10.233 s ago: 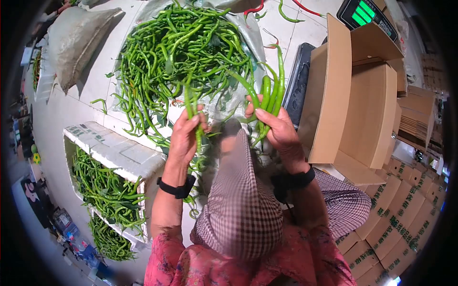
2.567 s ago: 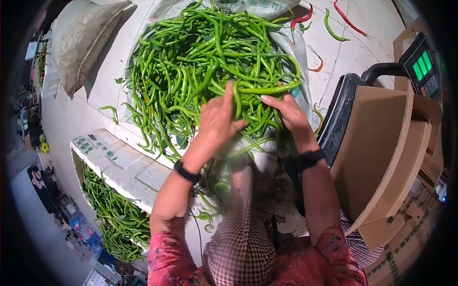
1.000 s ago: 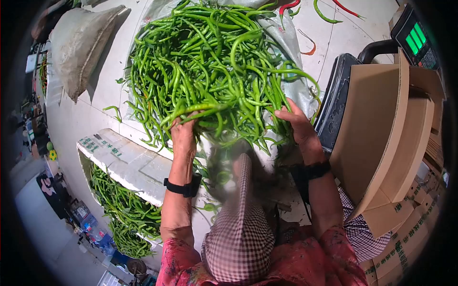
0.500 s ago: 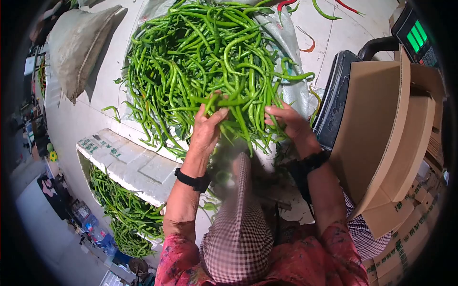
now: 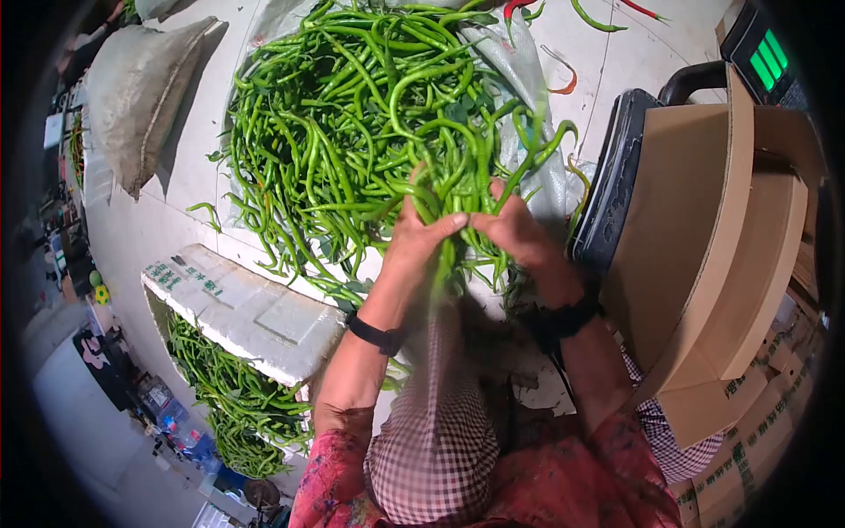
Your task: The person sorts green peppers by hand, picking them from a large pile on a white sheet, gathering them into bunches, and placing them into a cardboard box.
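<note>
A large heap of long green chili peppers [image 5: 343, 114] lies on a white woven sack [image 5: 537, 84] spread over the floor. My left hand [image 5: 419, 236] is closed round several green chilies at the heap's near edge. Close beside it, my right hand [image 5: 518, 231] grips more chilies from the other side, and the two thumbs almost touch. The gathered chilies [image 5: 449, 185] stick up and out between both hands, somewhat blurred. Part of the fingers is hidden behind them.
At lower left, a white foam box [image 5: 251, 304] holds more green chilies. A stuffed sack [image 5: 141, 97] lies at upper left. On the right stand an open cardboard box [image 5: 678, 238] and a scale with a lit green display [image 5: 768, 62]. Loose red chilies lie near the top.
My hands have come together from apart, the left moving right and the right slightly left. The chilies between them are now bunched closer together.
</note>
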Tool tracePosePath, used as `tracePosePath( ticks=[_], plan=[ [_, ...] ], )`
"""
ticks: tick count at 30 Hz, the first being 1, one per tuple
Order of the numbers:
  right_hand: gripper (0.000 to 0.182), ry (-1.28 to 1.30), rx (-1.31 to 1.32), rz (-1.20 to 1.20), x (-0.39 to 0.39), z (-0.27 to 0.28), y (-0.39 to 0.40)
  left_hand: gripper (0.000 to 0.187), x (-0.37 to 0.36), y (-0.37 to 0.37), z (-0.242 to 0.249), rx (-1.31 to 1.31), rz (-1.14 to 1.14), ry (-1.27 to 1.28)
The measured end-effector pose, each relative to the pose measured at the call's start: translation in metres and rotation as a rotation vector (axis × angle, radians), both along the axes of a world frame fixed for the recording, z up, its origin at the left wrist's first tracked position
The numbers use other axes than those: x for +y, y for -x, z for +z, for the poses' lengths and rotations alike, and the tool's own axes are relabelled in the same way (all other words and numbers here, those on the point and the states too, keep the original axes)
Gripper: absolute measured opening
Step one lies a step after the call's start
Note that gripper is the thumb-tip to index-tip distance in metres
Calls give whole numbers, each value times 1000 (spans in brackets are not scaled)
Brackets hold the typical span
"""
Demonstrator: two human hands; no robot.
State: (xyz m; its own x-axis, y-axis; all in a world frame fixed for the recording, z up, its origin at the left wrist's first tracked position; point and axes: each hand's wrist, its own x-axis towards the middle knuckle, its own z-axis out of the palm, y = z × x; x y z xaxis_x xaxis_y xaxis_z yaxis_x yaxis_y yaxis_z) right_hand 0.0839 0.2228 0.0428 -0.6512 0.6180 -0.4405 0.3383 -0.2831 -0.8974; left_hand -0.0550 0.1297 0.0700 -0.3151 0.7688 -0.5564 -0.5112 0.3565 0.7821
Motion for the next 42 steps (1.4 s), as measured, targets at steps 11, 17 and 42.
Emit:
tracePosePath(
  ticks=[11, 17, 42],
  plan=[
    [67, -883, -438, 274, -50, 100, 15, 42, -1, -12, 11, -320, 361, 38],
    [67, -757, -126, 302, -57, 137, 7, 47, -14, -6, 37, -452, 301, -190],
    [22, -666, 250, -282, -68, 282, -44, 67, -33, 42, 234, -431, 165, -626]
  ],
)
